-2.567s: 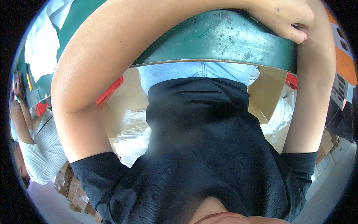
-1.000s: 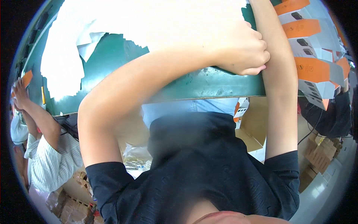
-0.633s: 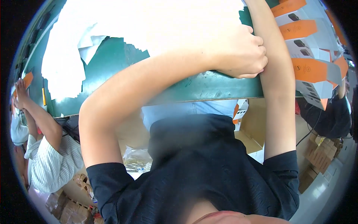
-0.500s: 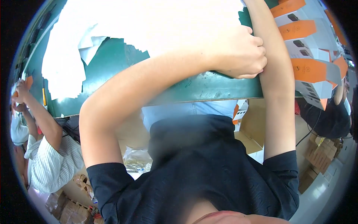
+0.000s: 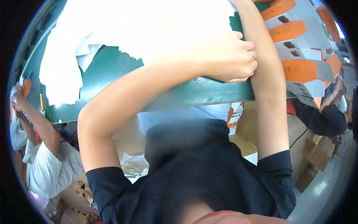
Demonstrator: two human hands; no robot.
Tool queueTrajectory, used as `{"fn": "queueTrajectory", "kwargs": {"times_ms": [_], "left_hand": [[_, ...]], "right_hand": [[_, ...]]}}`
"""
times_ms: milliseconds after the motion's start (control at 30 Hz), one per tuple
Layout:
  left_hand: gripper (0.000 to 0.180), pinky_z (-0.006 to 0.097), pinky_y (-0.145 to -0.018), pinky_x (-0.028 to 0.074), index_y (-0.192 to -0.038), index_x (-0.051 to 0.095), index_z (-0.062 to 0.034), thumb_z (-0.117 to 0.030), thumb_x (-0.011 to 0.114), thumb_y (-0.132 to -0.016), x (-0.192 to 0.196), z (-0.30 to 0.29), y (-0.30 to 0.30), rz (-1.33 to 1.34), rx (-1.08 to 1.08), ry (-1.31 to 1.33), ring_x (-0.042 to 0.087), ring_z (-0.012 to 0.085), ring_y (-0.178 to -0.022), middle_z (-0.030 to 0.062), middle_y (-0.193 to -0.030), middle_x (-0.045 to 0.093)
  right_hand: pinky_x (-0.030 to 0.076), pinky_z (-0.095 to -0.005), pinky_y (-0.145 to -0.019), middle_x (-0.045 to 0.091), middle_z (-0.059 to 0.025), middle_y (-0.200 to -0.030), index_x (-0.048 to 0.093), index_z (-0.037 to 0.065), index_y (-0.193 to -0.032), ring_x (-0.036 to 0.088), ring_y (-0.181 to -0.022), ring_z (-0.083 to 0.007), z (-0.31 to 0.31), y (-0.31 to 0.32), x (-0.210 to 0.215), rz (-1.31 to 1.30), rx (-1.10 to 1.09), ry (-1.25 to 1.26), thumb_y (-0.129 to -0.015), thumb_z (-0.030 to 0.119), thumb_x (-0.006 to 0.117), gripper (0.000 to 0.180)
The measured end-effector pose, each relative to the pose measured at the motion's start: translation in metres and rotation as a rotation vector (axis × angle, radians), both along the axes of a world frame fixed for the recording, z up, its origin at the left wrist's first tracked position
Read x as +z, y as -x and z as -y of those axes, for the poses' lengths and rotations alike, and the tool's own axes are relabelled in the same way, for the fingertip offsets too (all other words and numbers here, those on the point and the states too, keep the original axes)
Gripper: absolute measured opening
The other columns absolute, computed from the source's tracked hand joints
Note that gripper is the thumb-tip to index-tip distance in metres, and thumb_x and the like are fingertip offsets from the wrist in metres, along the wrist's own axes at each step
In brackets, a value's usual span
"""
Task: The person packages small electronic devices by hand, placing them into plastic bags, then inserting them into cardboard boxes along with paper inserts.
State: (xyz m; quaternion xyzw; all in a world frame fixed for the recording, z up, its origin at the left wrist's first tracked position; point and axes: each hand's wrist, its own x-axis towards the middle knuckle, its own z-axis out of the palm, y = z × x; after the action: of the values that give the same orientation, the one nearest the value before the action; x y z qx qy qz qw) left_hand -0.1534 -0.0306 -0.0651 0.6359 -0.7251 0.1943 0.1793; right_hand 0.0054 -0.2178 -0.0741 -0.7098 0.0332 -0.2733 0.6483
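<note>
My left arm crosses my chest from the lower left, and my left hand (image 5: pixel 233 56) rests with curled fingers against my right forearm (image 5: pixel 266 86), holding nothing. That forearm rises straight up past the green table's edge (image 5: pixel 186 95), and my right hand is cut off beyond the top of the picture. Bright, washed-out white sheets (image 5: pixel 149 26) cover most of the green tabletop behind my arms. My black T-shirt (image 5: pixel 194 179) fills the lower middle.
Orange-and-white boxes (image 5: pixel 298 69) are stacked at the right of the table. A person in a striped shirt (image 5: pixel 48 164) works at the left, another in dark clothes (image 5: pixel 328 119) at the right. Brown cartons (image 5: pixel 317 156) and a plastic bag (image 5: pixel 134 164) lie below.
Since the oldest frame the view has tilted up, showing more of the tabletop. Over the last second my left hand has stayed against my right forearm, barely shifting.
</note>
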Motion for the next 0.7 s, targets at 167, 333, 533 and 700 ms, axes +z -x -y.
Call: {"fn": "queueTrajectory", "kwargs": {"times_ms": [167, 333, 533, 700], "left_hand": [[0.026, 0.035, -0.071, 0.047, -0.084, 0.067, -0.0111, -0.033, 0.059, -0.095, 0.000, 0.001, -0.005, 0.013, 0.003, -0.008, 0.061, 0.0165, -0.084, 0.0007, -0.079, 0.062], [0.023, 0.035, -0.069, 0.046, -0.081, 0.065, -0.0118, -0.033, 0.062, -0.090, 0.002, -0.001, -0.010, 0.013, -0.021, 0.066, 0.060, 0.0167, -0.081, 0.0004, -0.075, 0.059], [0.023, 0.035, -0.069, 0.047, -0.078, 0.064, -0.0120, -0.034, 0.065, -0.087, 0.003, 0.000, 0.003, 0.009, -0.027, 0.038, 0.062, 0.0178, -0.081, 0.0011, -0.076, 0.061], [0.024, 0.039, -0.062, 0.049, -0.071, 0.065, -0.0111, -0.032, 0.067, -0.083, 0.017, -0.013, -0.013, -0.112, 0.085, 0.099, 0.065, 0.0222, -0.071, 0.0057, -0.070, 0.064]], "right_hand": [[0.040, -0.0234, -0.056, 0.063, -0.0016, -0.073, 0.071, 0.003, -0.095, 0.052, -0.062, -0.0090, 0.004, -0.005, 0.000, -0.007, -0.006, 0.015, -0.091, 0.012, 0.063, 0.013], [0.043, -0.0248, -0.056, 0.063, -0.0019, -0.074, 0.071, 0.004, -0.097, 0.056, -0.064, -0.0103, -0.013, 0.010, 0.017, -0.031, -0.007, 0.003, -0.092, 0.014, 0.064, 0.014], [0.039, -0.0205, -0.060, 0.060, 0.0036, -0.077, 0.073, 0.007, -0.099, 0.050, -0.067, -0.0047, -0.005, 0.021, -0.001, 0.033, -0.049, 0.007, -0.095, 0.014, 0.065, 0.012], [0.045, -0.0216, -0.067, 0.067, -0.0010, -0.085, 0.073, 0.003, -0.103, 0.058, -0.076, -0.0083, -0.009, 0.010, -0.006, -0.025, 0.004, -0.034, -0.096, 0.013, 0.063, 0.016]]}}
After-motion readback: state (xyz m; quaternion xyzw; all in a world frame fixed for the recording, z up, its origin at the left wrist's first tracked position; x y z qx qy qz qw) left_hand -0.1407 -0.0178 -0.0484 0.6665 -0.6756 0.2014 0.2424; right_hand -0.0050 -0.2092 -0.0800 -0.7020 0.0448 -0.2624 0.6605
